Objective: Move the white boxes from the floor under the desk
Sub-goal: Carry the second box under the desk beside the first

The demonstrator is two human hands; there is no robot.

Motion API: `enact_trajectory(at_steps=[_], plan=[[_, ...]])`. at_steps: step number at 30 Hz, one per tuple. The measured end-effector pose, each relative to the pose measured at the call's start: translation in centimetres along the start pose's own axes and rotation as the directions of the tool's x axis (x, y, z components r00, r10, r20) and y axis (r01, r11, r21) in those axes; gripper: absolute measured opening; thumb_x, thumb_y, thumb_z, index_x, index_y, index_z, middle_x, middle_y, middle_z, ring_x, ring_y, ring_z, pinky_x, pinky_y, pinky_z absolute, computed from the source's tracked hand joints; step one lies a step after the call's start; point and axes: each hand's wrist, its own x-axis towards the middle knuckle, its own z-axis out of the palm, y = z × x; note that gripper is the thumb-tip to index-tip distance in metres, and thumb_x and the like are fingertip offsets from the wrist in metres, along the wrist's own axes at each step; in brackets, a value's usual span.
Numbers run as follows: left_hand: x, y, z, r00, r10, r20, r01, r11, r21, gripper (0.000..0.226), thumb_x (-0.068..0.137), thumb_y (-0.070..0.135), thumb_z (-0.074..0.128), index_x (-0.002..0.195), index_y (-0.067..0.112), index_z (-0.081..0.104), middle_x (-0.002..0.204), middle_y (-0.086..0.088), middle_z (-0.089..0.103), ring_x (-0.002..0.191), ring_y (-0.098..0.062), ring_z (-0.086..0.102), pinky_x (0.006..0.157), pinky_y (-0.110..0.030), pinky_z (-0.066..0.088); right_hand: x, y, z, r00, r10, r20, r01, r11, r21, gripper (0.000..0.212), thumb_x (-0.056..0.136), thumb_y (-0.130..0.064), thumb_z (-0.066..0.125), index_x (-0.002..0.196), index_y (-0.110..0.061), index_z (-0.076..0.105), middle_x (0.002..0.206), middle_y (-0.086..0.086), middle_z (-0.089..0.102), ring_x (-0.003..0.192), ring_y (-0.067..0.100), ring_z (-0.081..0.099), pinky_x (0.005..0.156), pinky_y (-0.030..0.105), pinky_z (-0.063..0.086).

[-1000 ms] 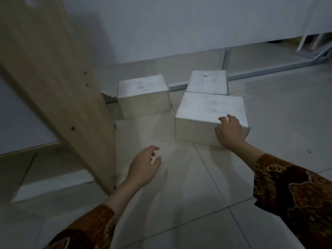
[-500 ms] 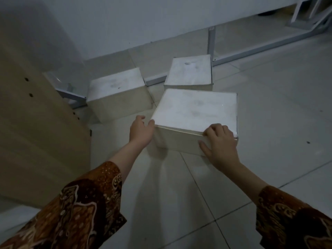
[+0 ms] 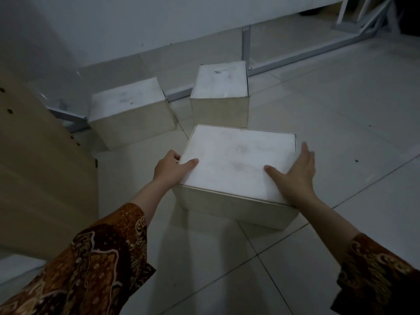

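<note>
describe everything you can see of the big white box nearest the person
The nearest white box is the largest of three, squarish, with a smudged white lidded top and duller beige sides, likely cardboard. It sits level, closed, over the tiled floor. The left hand grips its left edge, the right hand its right edge, thumbs on top.

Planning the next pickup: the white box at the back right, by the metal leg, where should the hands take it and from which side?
Probably its two opposite side walls, reaching from the near side. The back right box is upright with a flat top and no visible handles. The near box, between the left hand and right hand, stands in front of it.
</note>
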Motion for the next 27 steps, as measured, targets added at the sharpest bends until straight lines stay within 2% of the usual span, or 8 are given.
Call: enact_trajectory(at_steps=[1,3,5,8,12,18,22,27], plan=[[0.0,-0.4,0.2,0.999,-0.040,0.021,0.041,0.996,-0.082,0.056,0.073,0.053,0.068,0.104,0.009,0.051,0.097,-0.002,0.057,0.089,-0.022,0.056,0.065,-0.030,0.040,0.2,-0.3,-0.5,0.980,0.170,0.105,-0.185,0.970,0.160,0.115,0.063,-0.050,0.080,0.149,-0.014,0.012,0.154,0.014,0.025,0.138,0.033,0.032,0.110,0.051,0.032],[-0.5,-1.1,0.2,0.980,-0.119,0.162,0.169,0.925,-0.339,0.079,0.063,0.057,0.074,0.117,0.005,0.050,0.113,-0.005,0.061,0.098,-0.022,0.060,0.077,-0.032,0.048,0.0,-0.6,-1.5,0.868,0.325,0.375,-0.452,0.829,0.330,0.094,0.066,-0.050,0.077,0.137,-0.005,0.036,0.123,0.014,0.057,0.100,0.030,0.060,0.088,0.045,0.049],[-0.6,-1.8,0.0,0.935,-0.093,0.342,0.258,0.839,-0.479,0.092,0.063,0.056,0.076,0.135,0.008,0.043,0.130,-0.008,0.059,0.110,-0.024,0.061,0.093,-0.036,0.050,-0.3,-0.6,-1.7,0.860,0.276,0.429,-0.436,0.834,0.338,0.065,0.080,-0.040,0.069,0.131,-0.007,0.047,0.116,0.014,0.063,0.085,0.027,0.062,0.080,0.040,0.049],[-2.6,-2.5,-1.1,0.891,-0.004,0.454,0.258,0.828,-0.498,0.053,0.089,0.030,0.060,0.136,0.011,0.045,0.130,-0.009,0.060,0.113,-0.025,0.061,0.096,-0.034,0.047,-1.7,-0.4,-1.5,0.882,0.205,0.425,-0.376,0.849,0.371,0.057,0.086,-0.035,0.063,0.133,-0.007,0.046,0.121,0.014,0.062,0.092,0.028,0.061,0.081,0.039,0.048],[-7.2,-5.6,-3.8,0.934,0.030,0.356,0.176,0.827,-0.533,0.041,0.091,0.024,0.057,0.130,0.013,0.050,0.126,-0.007,0.062,0.109,-0.022,0.062,0.093,-0.032,0.047,-5.8,-0.4,-0.3,0.864,0.158,0.479,-0.363,0.854,0.373,0.052,0.087,-0.033,0.062,0.131,-0.010,0.047,0.110,0.009,0.062,0.086,0.021,0.062,0.081,0.038,0.049],[-15.6,-10.8,-8.4,0.965,-0.034,0.260,0.174,0.824,-0.540,0.044,0.091,0.025,0.056,0.132,0.010,0.051,0.129,-0.008,0.061,0.114,-0.023,0.060,0.103,-0.038,0.045,-13.3,-2.1,0.5,0.805,0.100,0.585,-0.356,0.870,0.341,0.031,0.089,-0.031,0.059,0.115,-0.017,0.050,0.094,0.001,0.065,0.083,0.018,0.063,0.060,0.027,0.051],[-21.6,-12.9,-10.7,0.978,-0.061,0.198,0.168,0.789,-0.592,0.041,0.092,0.023,0.055,0.131,0.011,0.051,0.126,-0.004,0.061,0.114,-0.020,0.060,0.098,-0.031,0.045,-18.2,-3.8,-0.2,0.776,0.064,0.627,-0.320,0.897,0.306,0.030,0.090,-0.030,0.057,0.115,-0.014,0.050,0.093,0.003,0.065,0.083,0.019,0.063,0.064,0.029,0.050],[-28.2,-15.3,-14.2,0.985,-0.124,0.123,0.174,0.747,-0.641,0.039,0.092,0.025,0.056,0.130,0.015,0.054,0.124,-0.001,0.065,0.110,-0.016,0.063,0.101,-0.035,0.047,-24.1,-5.1,-0.4,0.765,0.033,0.643,-0.265,0.926,0.268,0.025,0.090,-0.030,0.057,0.109,-0.014,0.052,0.091,0.003,0.066,0.081,0.019,0.063,0.061,0.029,0.048]])
